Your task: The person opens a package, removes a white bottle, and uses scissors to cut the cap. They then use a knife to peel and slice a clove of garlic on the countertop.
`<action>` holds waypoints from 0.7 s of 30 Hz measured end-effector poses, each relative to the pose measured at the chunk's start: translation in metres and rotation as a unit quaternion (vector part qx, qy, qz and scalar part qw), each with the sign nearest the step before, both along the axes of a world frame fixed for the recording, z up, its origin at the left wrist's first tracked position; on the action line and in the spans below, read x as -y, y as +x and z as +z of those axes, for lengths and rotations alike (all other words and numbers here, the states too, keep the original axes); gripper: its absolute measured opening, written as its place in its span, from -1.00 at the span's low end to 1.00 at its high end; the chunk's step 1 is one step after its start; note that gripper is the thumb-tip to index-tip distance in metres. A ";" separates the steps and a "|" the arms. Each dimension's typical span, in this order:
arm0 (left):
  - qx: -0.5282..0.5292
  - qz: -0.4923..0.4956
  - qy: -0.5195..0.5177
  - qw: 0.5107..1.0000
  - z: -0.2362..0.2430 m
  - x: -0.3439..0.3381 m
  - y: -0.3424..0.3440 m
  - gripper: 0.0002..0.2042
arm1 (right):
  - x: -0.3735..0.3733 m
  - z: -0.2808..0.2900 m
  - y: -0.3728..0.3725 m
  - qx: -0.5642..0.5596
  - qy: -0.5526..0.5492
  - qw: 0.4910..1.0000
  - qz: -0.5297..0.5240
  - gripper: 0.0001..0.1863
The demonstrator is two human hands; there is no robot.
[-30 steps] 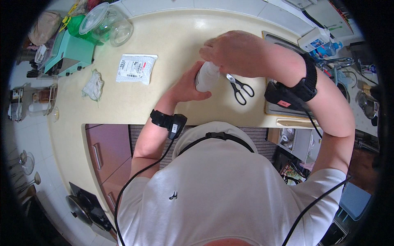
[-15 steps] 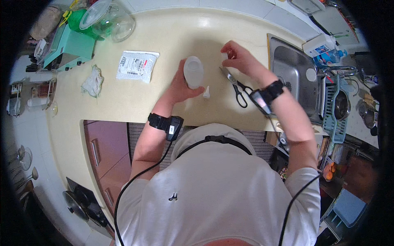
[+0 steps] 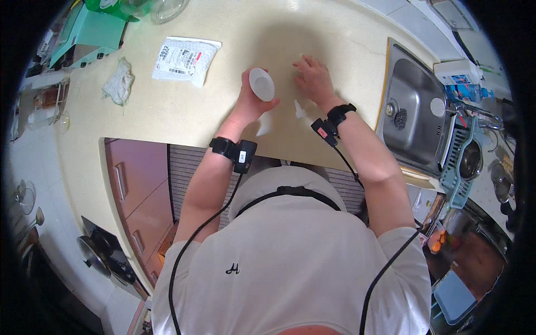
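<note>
My left hand (image 3: 252, 100) is wrapped round a white, translucent cup-like container (image 3: 262, 85), whose round end is turned up. To its right, my right hand (image 3: 316, 81) is held low over the counter with its fingers apart. A tiny pale piece (image 3: 301, 55) appears at its fingertips, too small to name. Between the hands lies a pale pointed piece (image 3: 300, 109), close to my right wrist. Another small white piece (image 3: 263, 128) lies below the container. The scissors' black handles cannot be made out; my right wrist and its black strap may cover them.
A white printed packet (image 3: 187, 60) and a crumpled cloth (image 3: 119, 82) lie on the counter (image 3: 184, 114) to the left. Behind them stand a mint-green appliance (image 3: 94, 34) and a clear jar (image 3: 166, 8). On the right are a steel sink (image 3: 417, 89) and a blue-green rack (image 3: 456, 178).
My right hand has come down and its fingers have spread from a pinch. The container is tilted differently in my left hand. The whole view has shifted; the scissors no longer show clearly.
</note>
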State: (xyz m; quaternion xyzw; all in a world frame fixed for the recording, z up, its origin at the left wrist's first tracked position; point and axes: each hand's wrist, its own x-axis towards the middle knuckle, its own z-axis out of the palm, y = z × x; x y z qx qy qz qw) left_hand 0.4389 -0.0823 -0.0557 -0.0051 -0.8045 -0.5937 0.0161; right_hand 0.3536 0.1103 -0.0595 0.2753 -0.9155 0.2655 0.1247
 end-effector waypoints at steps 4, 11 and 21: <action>-0.030 -0.003 -0.006 1.000 -0.013 -0.001 -0.004 -0.17 | 0.004 0.049 0.010 -0.078 -0.030 0.993 0.084 -0.81; -0.038 -0.002 0.059 0.998 -0.039 -0.008 -0.015 -0.16 | 0.029 0.105 0.032 -0.150 0.060 0.962 0.222 -0.72; -0.024 0.037 0.015 0.999 -0.034 -0.011 -0.017 -0.24 | 0.049 0.127 0.032 -0.250 0.218 0.905 0.266 -0.91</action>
